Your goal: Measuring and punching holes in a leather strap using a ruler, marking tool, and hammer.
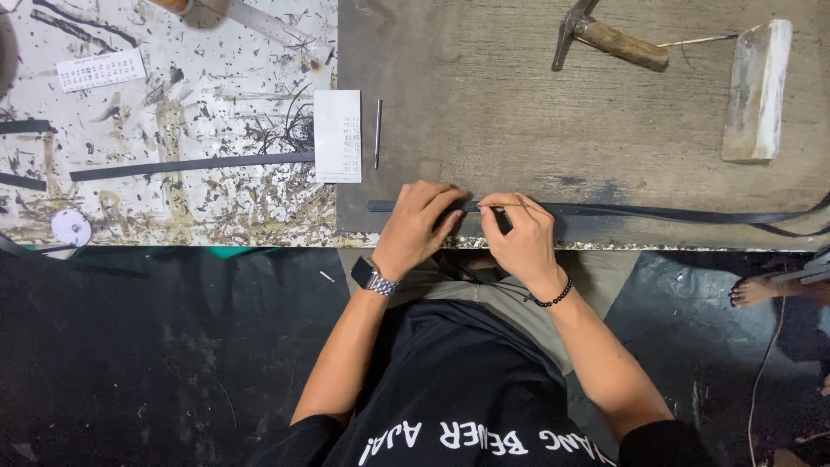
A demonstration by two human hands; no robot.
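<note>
Strap: a long, thin black strap [657,213] is laid flat along the near edge of the dark board [519,112], running from under the hands out past the board's right end.
Handling: the strap is judged light, limp and flexible, likely to curl or slide if it is not pinned; a flat press from above, or a pinch across its narrow width close to the working spot, is judged the best hold.
Left hand: the left hand [419,227] is spread palm-down on the strap near the board's near edge, fingers bent and pressing it to the board; nothing is gripped.
Right hand: the right hand [519,235] is closed in a pinch just beside the left, and a thin pale stick or needle [510,205] appears to be held in the fingertips over the strap.
Hammer: a wooden-handled hammer [614,39] is left at the board's far edge, well apart from both hands.
Block: a pale block [756,91] is stood at the board's far right.
</note>
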